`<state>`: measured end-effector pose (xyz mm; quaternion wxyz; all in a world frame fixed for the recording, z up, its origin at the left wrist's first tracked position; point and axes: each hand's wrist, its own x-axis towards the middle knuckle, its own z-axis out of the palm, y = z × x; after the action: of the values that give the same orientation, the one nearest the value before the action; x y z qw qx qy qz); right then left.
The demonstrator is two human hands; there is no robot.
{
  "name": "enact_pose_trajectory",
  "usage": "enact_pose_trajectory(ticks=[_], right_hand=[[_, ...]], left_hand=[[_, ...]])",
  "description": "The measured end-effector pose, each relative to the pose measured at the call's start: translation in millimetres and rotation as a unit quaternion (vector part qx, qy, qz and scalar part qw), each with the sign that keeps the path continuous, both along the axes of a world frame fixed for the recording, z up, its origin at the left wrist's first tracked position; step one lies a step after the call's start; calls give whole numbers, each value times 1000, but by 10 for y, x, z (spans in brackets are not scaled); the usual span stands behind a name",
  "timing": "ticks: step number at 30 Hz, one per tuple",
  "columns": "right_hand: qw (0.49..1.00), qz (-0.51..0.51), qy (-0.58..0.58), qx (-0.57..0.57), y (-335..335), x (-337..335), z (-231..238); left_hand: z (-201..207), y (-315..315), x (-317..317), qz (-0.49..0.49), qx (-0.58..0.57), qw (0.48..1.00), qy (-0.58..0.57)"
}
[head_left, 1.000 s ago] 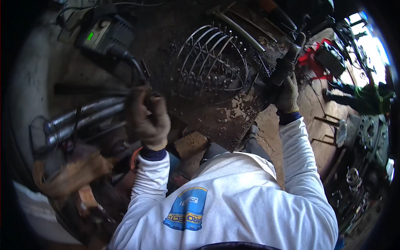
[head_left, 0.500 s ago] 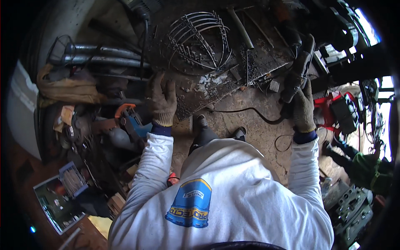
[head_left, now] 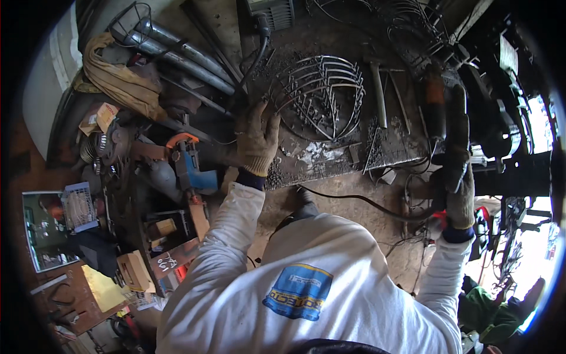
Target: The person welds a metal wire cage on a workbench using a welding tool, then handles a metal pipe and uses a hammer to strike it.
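Left hand (head_left: 257, 138), moved nearer the cage (head_left: 327, 94), is held open, a tool (head_left: 458, 121) is gripped by the right hand (head_left: 460, 194), and the cord (head_left: 377, 206), if tugged, could be snagged.

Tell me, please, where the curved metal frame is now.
In the head view, the curved metal frame is at upper centre, between the left hand and the hammer.

On the counter (head_left: 336, 38), a bent-rod frame (head_left: 330, 97) lies centrally, with a hammer (head_left: 379, 97) to its right and a power tool (head_left: 435, 106) farther right. Behind the frame, leftward, stands a machine box (head_left: 276, 15). Metal pipes (head_left: 186, 62) lie left of that, with a cloth (head_left: 121, 79) farther left.
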<state>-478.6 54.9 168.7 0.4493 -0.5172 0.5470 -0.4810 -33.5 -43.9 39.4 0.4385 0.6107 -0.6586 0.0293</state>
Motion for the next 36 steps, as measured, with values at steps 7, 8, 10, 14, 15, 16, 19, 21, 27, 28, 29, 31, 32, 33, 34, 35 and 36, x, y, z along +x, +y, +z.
enact_pose_trajectory(ticks=[7, 8, 10, 14, 15, 16, 19, 21, 27, 28, 29, 31, 32, 33, 34, 35, 36], right_hand=[[999, -14, -33, 37, -237, -55, 437], [999, -9, -37, 34, -309, -63, 529], [998, -2, 14, 66, -476, -82, 685], [987, 77, 36, 137, -852, -87, 734], [986, 84, 24, 140, -917, -52, 652], [985, 101, -16, 141, -991, -40, 606], [980, 121, -30, 154, -1259, 17, 426], [958, 180, -75, 211, -1405, 16, 389], [953, 222, -32, 202, -1633, -12, 284], [952, 219, -64, 205, -1647, -17, 248], [946, 233, -78, 211, -1660, -35, 227], [942, 244, -89, 212, -1672, -59, 164], [944, 242, -85, 208, -1670, -69, 130], [946, 241, -82, 203, -1671, -79, 102], [944, 212, -114, 225, -1671, -87, 75], [941, 183, -146, 246, -1670, -91, 52], [935, 179, -165, 256, -1673, -99, 41]], left_hand=[[33, -58, 0, -15, 43, 998, 45], [41, -65, -7, -24, 44, 997, 50], [48, -105, -36, -37, 33, 997, 57], [35, -130, -91, -45, 12, 998, 41], [27, -125, -93, -46, 15, 998, 45], [15, -119, -96, -48, 13, 997, 53], [-22, -121, -98, -25, 11, 1000, -14], [-41, -138, -92, -28, -11, 997, -68], [-26, -147, -127, -42, 33, 998, 30], [-9, -145, -136, -46, 35, 997, 46], [11, -146, -144, -41, 32, 998, 27], [50, -152, -158, -41, 24, 999, 5], [67, -155, -164, -46, 3, 998, -47], [79, -158, -171, -50, -12, 994, -95], [84, -162, -178, -53, -28, 988, -143], [82, -166, -191, -38, -17, 994, -106], [74, -170, -204, -23, -7, 997, -68]])
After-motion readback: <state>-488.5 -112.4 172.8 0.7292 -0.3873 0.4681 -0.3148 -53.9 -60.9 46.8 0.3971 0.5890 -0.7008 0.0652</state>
